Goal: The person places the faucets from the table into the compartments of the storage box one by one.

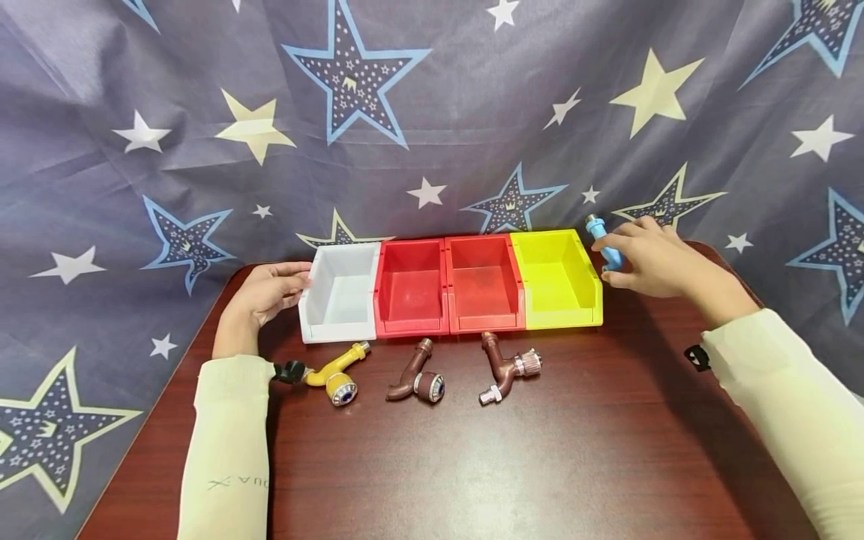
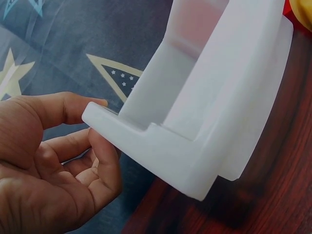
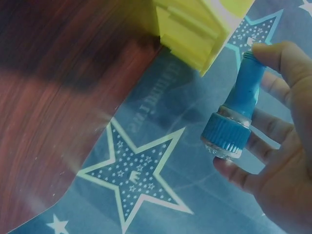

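At the left end of a row of bins, my left hand (image 1: 268, 292) pinches the side rim of a white storage bin (image 2: 180, 156) between thumb and fingers. My right hand (image 1: 651, 257) holds a light blue tap (image 3: 242, 92) with a ribbed knob, beside the yellow bin (image 1: 556, 277) at the right end. Its threaded end (image 1: 592, 219) points up and away in the head view. A yellow tap (image 1: 331, 373) lies close to my left wrist. Two brown taps, one left (image 1: 415, 375) and one right (image 1: 502, 367), lie in front of the bins.
Two red bins, one left (image 1: 412, 328) and one right (image 1: 486, 324), sit side by side between the white and yellow ones. All stand on a dark reddish wooden table (image 1: 432, 480). A grey star-patterned cloth (image 1: 432, 112) hangs close behind the table.
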Tool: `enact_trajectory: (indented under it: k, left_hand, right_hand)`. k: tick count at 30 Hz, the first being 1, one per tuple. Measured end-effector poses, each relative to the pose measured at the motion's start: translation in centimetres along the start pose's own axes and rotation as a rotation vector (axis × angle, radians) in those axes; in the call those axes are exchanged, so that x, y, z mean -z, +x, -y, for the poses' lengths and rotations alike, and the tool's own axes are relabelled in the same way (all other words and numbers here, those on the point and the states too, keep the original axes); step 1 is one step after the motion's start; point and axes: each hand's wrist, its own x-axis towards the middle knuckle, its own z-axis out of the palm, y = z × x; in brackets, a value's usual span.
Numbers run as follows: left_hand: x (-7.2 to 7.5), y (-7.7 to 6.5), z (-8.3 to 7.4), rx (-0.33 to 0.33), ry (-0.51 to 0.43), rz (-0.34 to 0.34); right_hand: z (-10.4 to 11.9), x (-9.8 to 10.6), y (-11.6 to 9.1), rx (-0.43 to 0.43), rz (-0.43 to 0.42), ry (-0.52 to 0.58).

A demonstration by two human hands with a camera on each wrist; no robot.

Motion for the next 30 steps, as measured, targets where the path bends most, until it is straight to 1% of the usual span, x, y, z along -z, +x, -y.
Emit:
enact_trajectory:
  k: [9, 15, 20, 30]
  left_hand:
    - [0.1, -0.1, 0.0, 0.002, 0.008, 0.005]
    - [0.0, -0.1, 0.0, 0.005, 0.000, 0.012]
    - [0.0, -0.2, -0.1, 0.003, -0.004, 0.008]
    - [0.0, -0.1, 0.0, 0.015, -0.004, 0.011]
  right_hand:
    - [1.8, -0.6, 0.4, 0.086, -0.053, -0.002]
    - [2.9, -1.0, 1.0, 0.141, -0.073, 0.010]
    - [3.5, -1.5, 1.7, 0.180, -0.059, 0.014]
    - [4.0, -2.7, 2.9, 0.223, -0.027, -0.006]
